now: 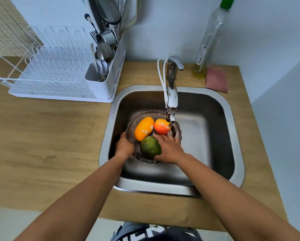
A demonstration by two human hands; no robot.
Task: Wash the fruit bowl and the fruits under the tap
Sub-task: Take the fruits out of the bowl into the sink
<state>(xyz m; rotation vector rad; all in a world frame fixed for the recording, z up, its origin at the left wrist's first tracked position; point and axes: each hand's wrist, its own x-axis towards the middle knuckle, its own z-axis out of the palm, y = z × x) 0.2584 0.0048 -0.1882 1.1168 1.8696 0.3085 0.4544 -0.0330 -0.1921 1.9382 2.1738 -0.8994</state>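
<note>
A clear, brownish fruit bowl (131, 126) sits in the steel sink (215, 108) under the tap (171, 100). It holds a long orange-yellow fruit (144, 128), a round orange-red fruit (161, 126) right below the spout, and a green fruit (150, 146) nearest me. My left hand (124, 146) grips the bowl's left rim. My right hand (170, 148) lies over the right side of the green fruit, thumb curled round its near side, fingers reaching toward the orange-red fruit. Whether water runs is hard to tell.
A white dish rack (55, 75) with a cutlery holder (104, 73) full of utensils stands on the wooden counter (41, 136) left of the sink. Behind the sink at the right are a tall bottle with a green cap (210, 40) and a pink sponge cloth (217, 80).
</note>
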